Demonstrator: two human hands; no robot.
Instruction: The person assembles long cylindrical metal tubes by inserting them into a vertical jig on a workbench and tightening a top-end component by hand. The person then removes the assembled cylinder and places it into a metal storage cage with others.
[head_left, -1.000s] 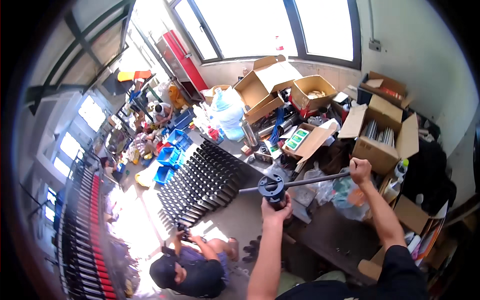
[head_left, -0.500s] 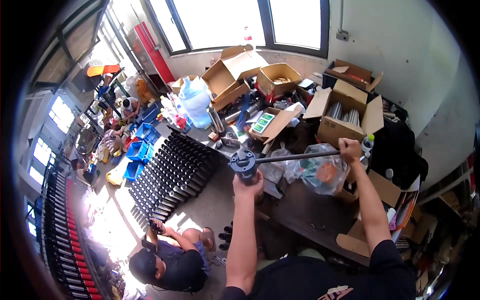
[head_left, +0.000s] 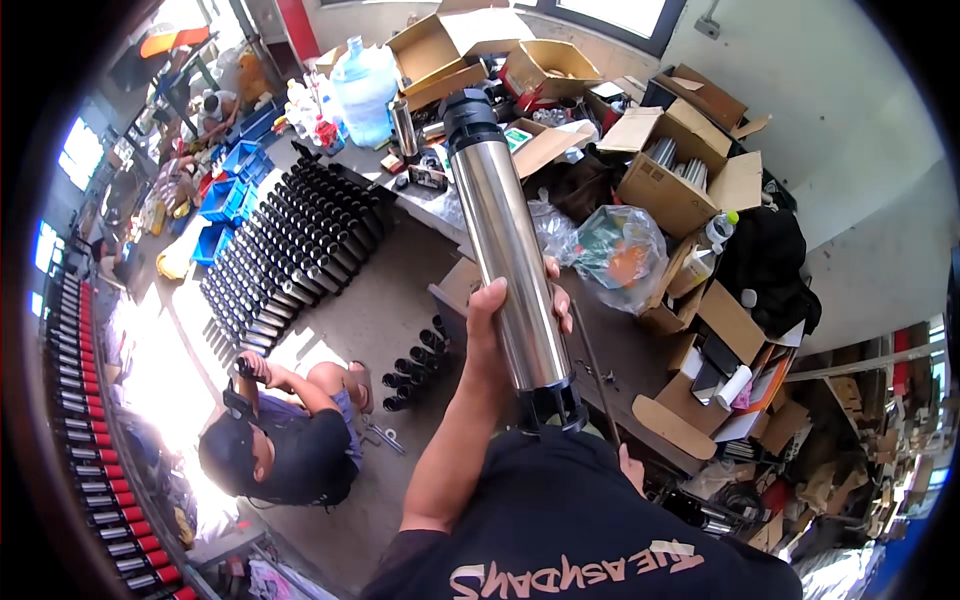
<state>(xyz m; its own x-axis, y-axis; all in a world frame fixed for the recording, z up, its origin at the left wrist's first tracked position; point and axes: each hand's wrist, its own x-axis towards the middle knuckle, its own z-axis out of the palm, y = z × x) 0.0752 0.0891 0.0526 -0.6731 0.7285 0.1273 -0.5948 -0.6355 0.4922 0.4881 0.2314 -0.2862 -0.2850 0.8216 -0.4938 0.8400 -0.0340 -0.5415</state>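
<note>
Overhead, a long steel cylinder held upright above a cluttered workshop floor.

Leftmost, rows of red-tipped tubes [head_left: 95, 440] line the floor's edge, and a crouching co-worker [head_left: 270, 445] sits near ranks of black-capped cylinders [head_left: 290, 235]. At centre, the left hand [head_left: 500, 320] is wrapped closed around the polished steel cylinder [head_left: 510, 250], gripping its lower half, with the black cap pointing away and a black fitting at the near end close to the chest. It looks heavy, rigid and slick, so a full-palm grip on the middle of the barrel, or support under the dark end fitting, seems soundest. Just right, the right hand [head_left: 630, 468] shows only in part beside a thin dark rod [head_left: 592, 375]; whether it grips anything I cannot tell. Further right, open cardboard boxes [head_left: 680, 180] crowd a bench.
</note>
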